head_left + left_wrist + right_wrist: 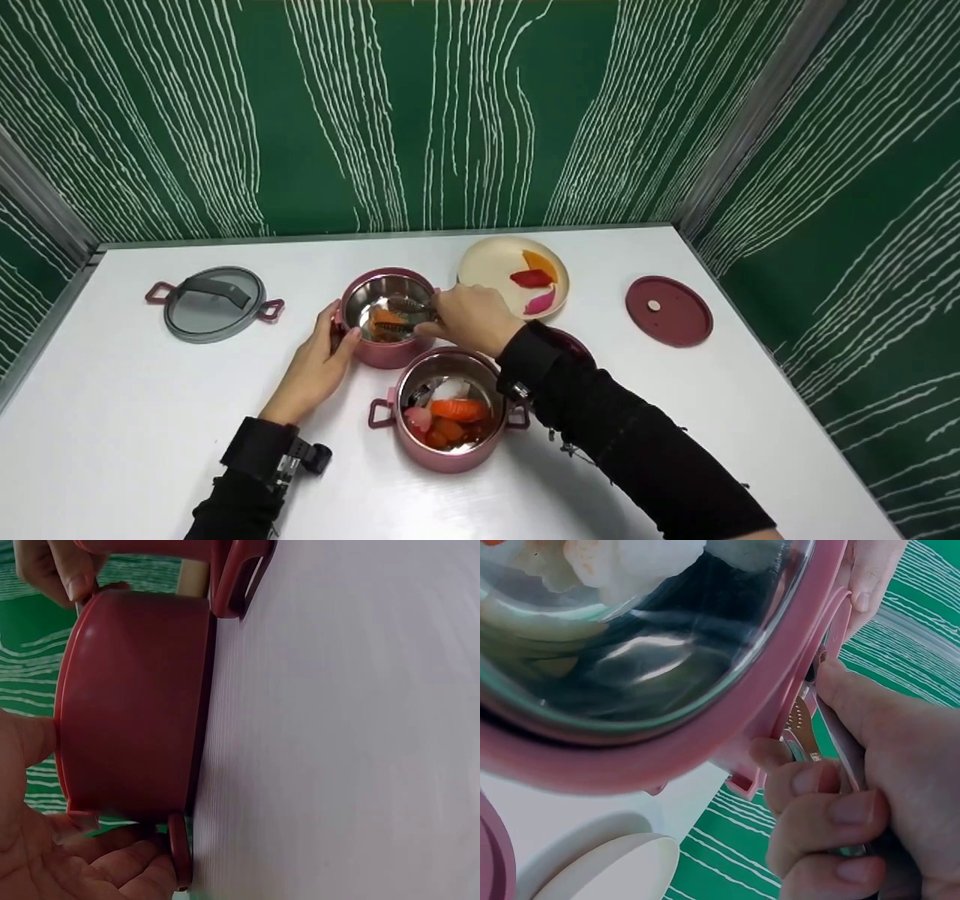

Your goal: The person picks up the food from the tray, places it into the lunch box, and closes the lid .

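My left hand (311,375) holds the left side of the far pink pot (394,355), which is lined with steel. In the left wrist view its thumb lies on the pot's wall near the rim, and the fingers curl by the side handle (180,851). From the right, my right hand (476,319) grips metal tongs (844,742). Their perforated ends reach into that pot, at an orange food piece (386,318). Just in front stands a second pink pot (450,457), with an orange-red piece (459,409), a pink piece (418,420) and other food inside.
A cream plate (484,262) at the back bears orange, red and pink pieces. Far left lies a glass lid (214,311) with a dark handle; far right, a dark red round lid (679,322). Another dark red item (577,349) is partly under my right forearm. Green walls border the white table.
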### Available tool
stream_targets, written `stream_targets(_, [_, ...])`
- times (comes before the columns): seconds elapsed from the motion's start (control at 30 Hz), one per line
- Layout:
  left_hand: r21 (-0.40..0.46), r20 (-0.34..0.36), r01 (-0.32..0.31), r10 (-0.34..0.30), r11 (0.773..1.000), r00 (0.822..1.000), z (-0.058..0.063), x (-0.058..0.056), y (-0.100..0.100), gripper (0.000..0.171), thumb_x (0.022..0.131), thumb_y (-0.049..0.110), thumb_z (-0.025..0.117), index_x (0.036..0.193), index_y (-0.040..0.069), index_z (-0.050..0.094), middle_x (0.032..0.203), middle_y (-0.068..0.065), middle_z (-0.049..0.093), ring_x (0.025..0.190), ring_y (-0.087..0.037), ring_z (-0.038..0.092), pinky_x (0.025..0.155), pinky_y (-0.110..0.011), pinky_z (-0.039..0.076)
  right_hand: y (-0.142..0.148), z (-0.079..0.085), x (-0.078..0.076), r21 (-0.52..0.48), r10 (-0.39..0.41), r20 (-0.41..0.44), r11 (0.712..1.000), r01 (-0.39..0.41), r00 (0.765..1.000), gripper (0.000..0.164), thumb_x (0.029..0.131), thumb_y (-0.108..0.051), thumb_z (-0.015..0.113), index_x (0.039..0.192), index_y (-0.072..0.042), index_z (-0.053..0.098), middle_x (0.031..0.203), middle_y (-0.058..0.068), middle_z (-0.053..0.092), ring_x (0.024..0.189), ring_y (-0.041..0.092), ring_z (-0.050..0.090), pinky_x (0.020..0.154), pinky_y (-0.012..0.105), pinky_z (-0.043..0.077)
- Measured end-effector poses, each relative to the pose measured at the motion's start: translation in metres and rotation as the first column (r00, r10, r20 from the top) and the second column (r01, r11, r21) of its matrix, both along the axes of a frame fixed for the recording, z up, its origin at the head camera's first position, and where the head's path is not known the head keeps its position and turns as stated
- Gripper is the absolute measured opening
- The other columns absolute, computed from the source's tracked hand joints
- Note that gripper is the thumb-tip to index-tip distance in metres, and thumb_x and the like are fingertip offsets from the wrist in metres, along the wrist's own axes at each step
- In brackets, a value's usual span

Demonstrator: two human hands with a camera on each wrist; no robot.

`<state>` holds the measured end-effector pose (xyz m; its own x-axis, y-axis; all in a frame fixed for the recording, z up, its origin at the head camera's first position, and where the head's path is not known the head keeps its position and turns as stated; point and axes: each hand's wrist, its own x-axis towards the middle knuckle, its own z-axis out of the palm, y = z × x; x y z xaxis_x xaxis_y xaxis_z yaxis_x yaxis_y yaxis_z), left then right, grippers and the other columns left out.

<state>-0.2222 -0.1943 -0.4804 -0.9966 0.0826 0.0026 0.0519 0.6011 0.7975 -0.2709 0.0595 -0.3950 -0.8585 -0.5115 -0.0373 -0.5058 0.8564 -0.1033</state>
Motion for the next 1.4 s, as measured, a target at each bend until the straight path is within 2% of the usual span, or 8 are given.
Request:
stream_targets(0.23, [-0.004,0.007,-0.003,0.003,1.0,1.0,0.002,0.0,0.0,0.071,0.116,0.042,0.045,0.172,0.011,0.015,0.172,-0.03,0.029,0.158,-0.053,0.032,0.131,-0.066,0.023,0.009,0.004,-0.003,-0.059,-0.023,0.043,0.998,0.026,0.999,0.048,0.101,-0.053,0.071,0.102,-0.005,0.076,0.087,0.013,0.076,0.082,0.033,0.073,0.074,0.051,0.062])
stream_targets(0.43, [-0.001,-0.006,0.002,-0.002,1.0,1.0,0.001,0.001,-0.002,0.07,0.116,0.042,0.045,0.171,0.01,0.017,0.171,-0.031,0.031,0.158,-0.052,0.033,0.131,-0.066,0.025,0.02,0.01,-0.007,-0.104,-0.009,0.004,0.995,0.009,1.0,0.049,0.102,-0.054,0.069,0.104,-0.005,0.075,0.087,0.012,0.076,0.078,0.03,0.071,0.069,0.046,0.057])
stream_targets(0.63, [0.005,-0.013,0.002,-0.001,1.0,1.0,0.001,0.001,-0.002,0.069,0.116,0.04,0.047,0.171,0.01,0.018,0.171,-0.03,0.032,0.158,-0.051,0.033,0.132,-0.065,0.024,0.035,0.014,-0.011,-0.171,-0.03,-0.03,0.985,0.025,0.999,0.049,0.103,-0.055,0.068,0.106,-0.007,0.076,0.089,0.011,0.078,0.072,0.025,0.066,0.065,0.04,0.053])
stream_targets(0.83, [0.0,-0.02,0.003,-0.003,1.0,1.0,0.003,0.002,0.0,0.07,0.115,0.04,0.048,0.17,0.008,0.019,0.17,-0.032,0.032,0.156,-0.054,0.034,0.131,-0.066,0.025,0.056,0.013,-0.018,-0.211,-0.054,-0.061,0.977,0.04,0.997,0.051,0.105,-0.055,0.065,0.111,-0.005,0.076,0.093,0.014,0.08,0.073,0.03,0.074,0.071,0.047,0.061])
stream_targets(0.97, [-0.002,-0.021,0.001,-0.001,1.0,1.0,0.002,0.002,-0.001,0.07,0.116,0.04,0.047,0.171,0.008,0.018,0.17,-0.032,0.031,0.156,-0.055,0.034,0.131,-0.067,0.025,0.073,0.01,-0.024,-0.208,-0.081,-0.139,0.977,0.051,0.987,0.05,0.104,-0.052,0.068,0.107,-0.003,0.076,0.093,0.017,0.08,0.081,0.035,0.077,0.081,0.052,0.061])
stream_targets(1.13, [-0.005,-0.011,0.002,-0.002,1.0,1.0,0.0,-0.001,-0.002,0.07,0.115,0.039,0.047,0.171,0.009,0.017,0.171,-0.031,0.03,0.156,-0.054,0.034,0.131,-0.066,0.024,0.097,0.004,-0.033,-0.18,-0.172,-0.128,0.972,0.148,0.977,0.047,0.103,-0.051,0.069,0.096,-0.004,0.07,0.091,0.016,0.076,0.087,0.04,0.075,0.077,0.059,0.062])
stream_targets(1.2, [-0.004,-0.006,0.003,-0.003,1.0,1.0,0.0,-0.001,-0.002,0.07,0.115,0.039,0.047,0.171,0.01,0.017,0.172,-0.031,0.03,0.157,-0.054,0.033,0.132,-0.066,0.024,0.108,0.001,-0.036,-0.164,-0.216,-0.109,0.967,0.197,0.97,0.047,0.103,-0.052,0.068,0.097,-0.005,0.07,0.091,0.018,0.075,0.085,0.043,0.075,0.072,0.062,0.061])
stream_targets(1.4, [-0.004,-0.014,0.007,-0.007,1.0,1.0,0.0,0.0,-0.003,0.071,0.116,0.041,0.046,0.171,0.009,0.017,0.171,-0.031,0.03,0.158,-0.053,0.032,0.132,-0.066,0.024,0.136,-0.009,-0.042,-0.113,-0.285,-0.088,0.955,0.275,0.954,0.051,0.102,-0.052,0.071,0.111,-0.002,0.075,0.099,0.025,0.078,0.089,0.048,0.075,0.076,0.064,0.061])
